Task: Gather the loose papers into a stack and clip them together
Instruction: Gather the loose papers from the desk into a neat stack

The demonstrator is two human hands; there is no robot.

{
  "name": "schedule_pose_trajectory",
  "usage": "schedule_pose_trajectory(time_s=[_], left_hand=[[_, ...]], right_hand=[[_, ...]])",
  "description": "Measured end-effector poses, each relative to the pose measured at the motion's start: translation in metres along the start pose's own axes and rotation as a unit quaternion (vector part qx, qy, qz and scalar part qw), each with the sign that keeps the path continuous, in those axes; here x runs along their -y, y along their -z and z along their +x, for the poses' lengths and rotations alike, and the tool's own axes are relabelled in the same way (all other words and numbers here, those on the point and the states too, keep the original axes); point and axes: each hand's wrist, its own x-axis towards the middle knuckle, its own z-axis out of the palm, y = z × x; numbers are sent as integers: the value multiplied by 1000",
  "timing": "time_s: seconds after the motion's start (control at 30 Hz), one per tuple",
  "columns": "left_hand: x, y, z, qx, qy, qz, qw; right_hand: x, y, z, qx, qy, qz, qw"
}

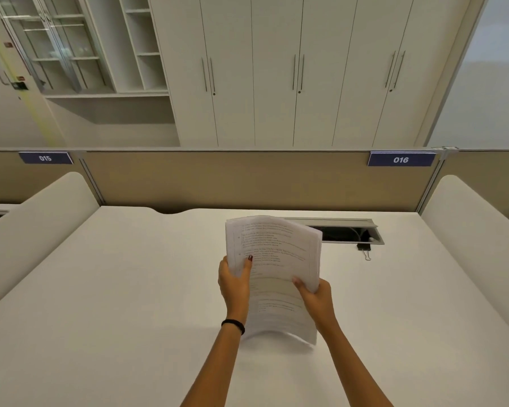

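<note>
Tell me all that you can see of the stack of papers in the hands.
The stack of papers is white printed sheets, with lines of text too blurred to read. It stands nearly upright, lower edge on or near the desk, the sheets bowed and their edges not yet even. The left hand grips its left edge, the right hand its right edge.

One camera, worn on the person's head, faces forward and down over the desk [130, 289], close above the left hand [234, 284] and right hand [318, 299]; its wide lens reaches the partition [247, 183] and cupboards [276, 69].
</note>
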Motion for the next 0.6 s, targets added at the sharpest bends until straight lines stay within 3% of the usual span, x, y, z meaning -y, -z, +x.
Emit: schedule_pose_trajectory(time_s=[0.17, 0.4, 0.6], left_hand=[[-1, -1, -5, -7, -45, -18, 999], [22, 8, -12, 31, -6, 17, 999], [31, 22, -16, 34, 5, -22, 999]], right_hand=[[2, -12, -7, -19, 25, 4, 999], [-16, -13, -13, 37, 22, -58, 997], [-19, -13, -13, 23, 20, -63, 998]])
